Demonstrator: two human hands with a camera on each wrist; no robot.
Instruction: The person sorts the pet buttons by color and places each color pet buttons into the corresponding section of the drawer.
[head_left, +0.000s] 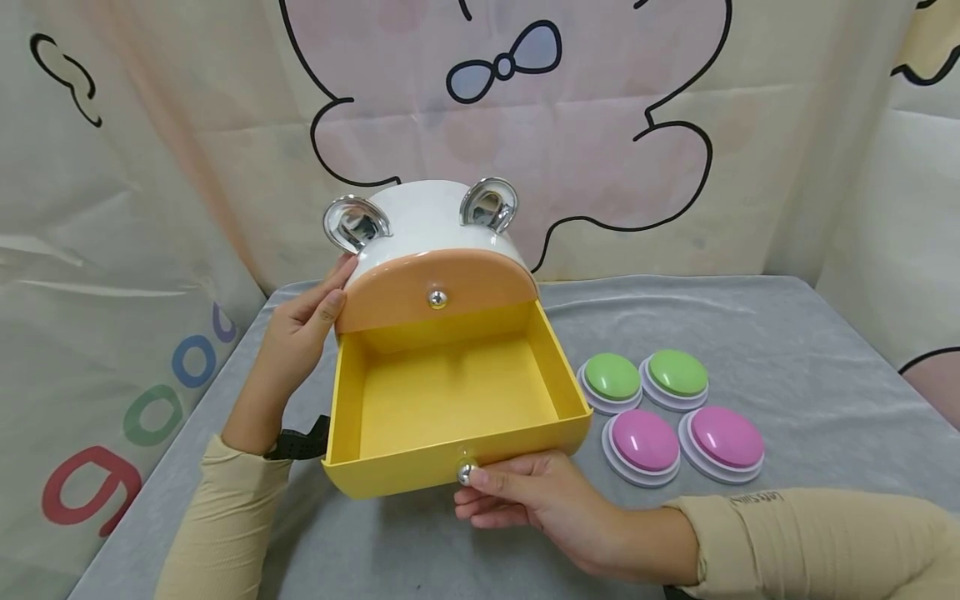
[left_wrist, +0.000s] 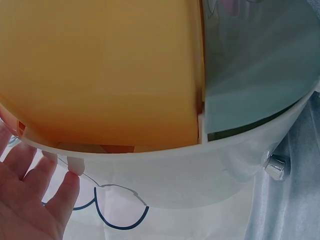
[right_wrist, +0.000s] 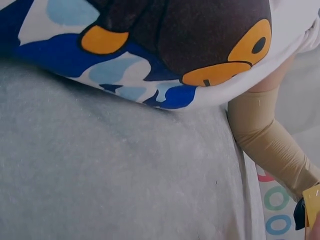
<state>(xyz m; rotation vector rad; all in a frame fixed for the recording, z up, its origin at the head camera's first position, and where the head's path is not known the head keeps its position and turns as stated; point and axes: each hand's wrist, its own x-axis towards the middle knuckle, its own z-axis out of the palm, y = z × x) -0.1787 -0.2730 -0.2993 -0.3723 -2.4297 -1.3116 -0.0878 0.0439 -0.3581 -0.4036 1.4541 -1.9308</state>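
Observation:
A white desktop storage box (head_left: 420,208) with silver ears and an orange front panel (head_left: 438,283) is tilted, its yellow drawer (head_left: 450,392) pulled far out. Nothing lies inside the drawer. My left hand (head_left: 300,329) grips the box's left side, thumb near the orange panel's edge. In the left wrist view, that hand's fingers (left_wrist: 37,172) are at the white rim, and the drawer's underside shows. At the drawer's lower front, my right hand (head_left: 536,500) pinches the silver knob (head_left: 466,474), thumb on it and other fingers curled below.
Right of the drawer sit two green dome buttons (head_left: 612,377) and two pink ones (head_left: 645,440) on white bases. Grey cloth (head_left: 825,433) covers the table. A printed curtain (head_left: 600,167) hangs behind and along the sides.

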